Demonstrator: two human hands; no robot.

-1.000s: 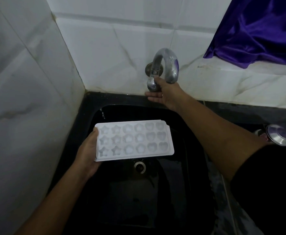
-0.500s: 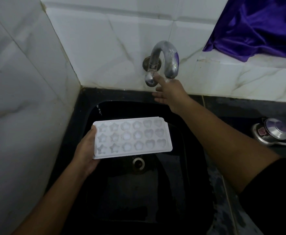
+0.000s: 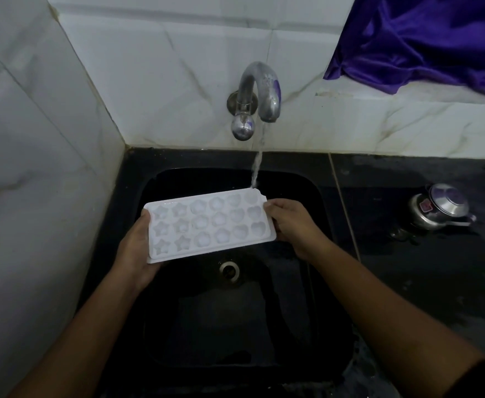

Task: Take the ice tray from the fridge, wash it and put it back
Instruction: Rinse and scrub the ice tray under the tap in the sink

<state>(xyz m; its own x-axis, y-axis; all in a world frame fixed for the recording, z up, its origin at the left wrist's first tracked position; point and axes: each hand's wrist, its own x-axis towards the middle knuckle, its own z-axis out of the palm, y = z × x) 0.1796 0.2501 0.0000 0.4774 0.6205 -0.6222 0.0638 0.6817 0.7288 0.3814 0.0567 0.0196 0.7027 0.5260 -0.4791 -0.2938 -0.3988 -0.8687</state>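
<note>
A white ice tray [image 3: 209, 222] with star, flower and heart moulds is held level over the black sink [image 3: 318, 196]. My left hand [image 3: 134, 248] grips its left end from below and the side. My right hand [image 3: 290, 222] grips its right end, fingers curled over the edge. A metal tap [image 3: 260, 93] on the tiled wall runs a thin stream of water [image 3: 257, 165] that lands on the tray's far right corner.
The drain [image 3: 229, 270] lies below the tray in the sink's middle. A steel pot with a lid [image 3: 439, 209] sits on the wet black counter [image 3: 422, 268] at the right. Purple cloth [image 3: 425, 38] hangs at the upper right. White tiled walls close off the left and back.
My right hand left the tap and came down to grip the tray's right end. Water now runs from the tap. The tray has moved toward the stream.
</note>
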